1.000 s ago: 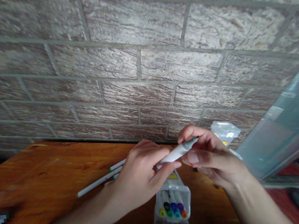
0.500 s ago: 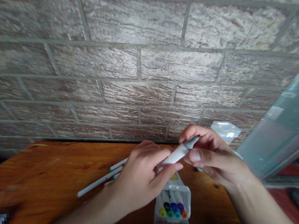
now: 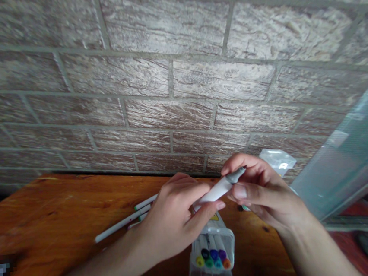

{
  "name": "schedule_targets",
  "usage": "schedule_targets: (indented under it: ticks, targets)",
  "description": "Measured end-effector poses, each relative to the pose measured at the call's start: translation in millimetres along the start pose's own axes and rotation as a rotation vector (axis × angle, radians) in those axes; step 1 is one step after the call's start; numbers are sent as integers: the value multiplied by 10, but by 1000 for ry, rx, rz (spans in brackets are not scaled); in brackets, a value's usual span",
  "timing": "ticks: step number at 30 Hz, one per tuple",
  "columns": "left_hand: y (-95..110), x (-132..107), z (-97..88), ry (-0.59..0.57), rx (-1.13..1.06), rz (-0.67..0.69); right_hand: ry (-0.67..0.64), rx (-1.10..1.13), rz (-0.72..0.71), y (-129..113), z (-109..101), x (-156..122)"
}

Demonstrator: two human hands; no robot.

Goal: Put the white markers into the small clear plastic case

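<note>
A white marker [image 3: 217, 191] is pinched between the thumb and fingers of my left hand [image 3: 174, 212]. It slants up to the right, with its grey tapered end and small nib uncovered. My right hand [image 3: 262, 189] curls around that end, the thumb beside the barrel and the index finger behind the nib. Whatever its curled fingers hold, if anything, is hidden. Below my hands lies a clear plastic case [image 3: 233, 248] of several markers, their coloured ends facing me: yellow, green, black, blue, purple, orange.
Several white markers [image 3: 117, 227] lie on the wooden table [image 3: 64, 214], partly behind my left wrist. Another clear plastic piece [image 3: 277, 160] stands behind my right hand. A brick wall [image 3: 165, 79] rises at the table's back edge, and a glass panel [image 3: 342, 157] is at the right.
Almost nothing differs. Both hands and the marker keep nearly the same position, with only a tiny shift of the marker's tip.
</note>
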State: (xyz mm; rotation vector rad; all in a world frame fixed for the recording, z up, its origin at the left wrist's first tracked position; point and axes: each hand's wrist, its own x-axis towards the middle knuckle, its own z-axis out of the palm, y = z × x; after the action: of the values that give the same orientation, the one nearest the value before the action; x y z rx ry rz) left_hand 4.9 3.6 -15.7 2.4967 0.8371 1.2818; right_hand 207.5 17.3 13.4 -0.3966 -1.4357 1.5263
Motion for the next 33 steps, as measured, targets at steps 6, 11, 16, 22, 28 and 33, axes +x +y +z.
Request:
schedule_targets:
  ticks: [6, 11, 16, 22, 28, 33]
  targets:
    - [21, 2, -14, -9, 23, 0, 0, -10, -17, 10, -14, -15]
    - [31, 6, -17, -20, 4, 1, 27, -24, -30, 12, -8, -24]
    - [36, 13, -24, -29, -12, -9, 32, -5, -26, -5, 5, -18]
    - [50, 6, -19, -25, -22, -6, 34, 11, -30, -6, 4, -13]
    - [36, 5, -7, -24, -13, -2, 53, 8, -19, -1, -5, -22]
    - [47, -14, -5, -34, -27, -1, 29, 22, -15, 10, -22, -14]
